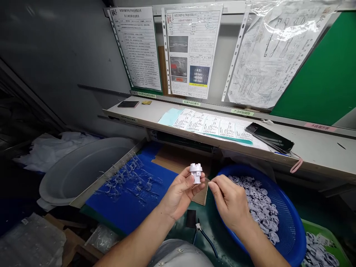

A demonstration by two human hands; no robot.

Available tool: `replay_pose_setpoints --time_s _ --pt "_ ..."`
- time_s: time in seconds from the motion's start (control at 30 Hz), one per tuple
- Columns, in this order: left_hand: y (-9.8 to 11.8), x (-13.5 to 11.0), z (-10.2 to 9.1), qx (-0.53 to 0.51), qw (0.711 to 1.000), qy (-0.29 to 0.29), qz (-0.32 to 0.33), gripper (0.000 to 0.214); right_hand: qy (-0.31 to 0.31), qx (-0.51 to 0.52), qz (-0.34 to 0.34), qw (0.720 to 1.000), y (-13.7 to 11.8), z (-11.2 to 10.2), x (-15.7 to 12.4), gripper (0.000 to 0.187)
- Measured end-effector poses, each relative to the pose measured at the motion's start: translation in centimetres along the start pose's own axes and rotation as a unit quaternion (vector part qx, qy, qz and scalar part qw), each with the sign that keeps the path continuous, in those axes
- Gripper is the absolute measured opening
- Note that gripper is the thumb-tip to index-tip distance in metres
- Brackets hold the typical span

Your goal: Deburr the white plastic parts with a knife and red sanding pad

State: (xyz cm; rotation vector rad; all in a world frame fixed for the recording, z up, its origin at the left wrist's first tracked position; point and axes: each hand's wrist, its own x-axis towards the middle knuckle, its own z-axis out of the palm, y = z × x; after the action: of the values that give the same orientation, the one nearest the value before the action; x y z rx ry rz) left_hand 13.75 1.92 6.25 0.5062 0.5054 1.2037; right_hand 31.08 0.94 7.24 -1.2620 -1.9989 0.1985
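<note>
My left hand holds a small white plastic part upright between thumb and fingertips, above the front of the bench. Just to its right, my right hand has its fingertips pinched together close to the part; whether anything is in the pinch is too small to make out. Below the right hand stands a blue basket with several white plastic parts in it. On a blue mat to the left lie several clear plastic sprues.
A large grey basin sits at left. Cutters with blue handles lie at the bench front. A green bin of white parts stands at bottom right. The shelf holds a phone, paper forms and another phone.
</note>
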Motion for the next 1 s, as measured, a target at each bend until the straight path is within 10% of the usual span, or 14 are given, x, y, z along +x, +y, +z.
replay_pose_setpoints --time_s 0.23,1.0 --pt "-0.2 -0.3 -0.1 0.018 0.999 -0.027 -0.011 0.035 0.054 -0.187 -0.066 0.979 -0.3 0.4 0.9 0.052" --pt "-0.5 -0.2 0.7 0.02 0.999 -0.029 -0.003 0.032 0.08 -0.228 -0.066 0.968 -0.1 0.4 0.6 0.055"
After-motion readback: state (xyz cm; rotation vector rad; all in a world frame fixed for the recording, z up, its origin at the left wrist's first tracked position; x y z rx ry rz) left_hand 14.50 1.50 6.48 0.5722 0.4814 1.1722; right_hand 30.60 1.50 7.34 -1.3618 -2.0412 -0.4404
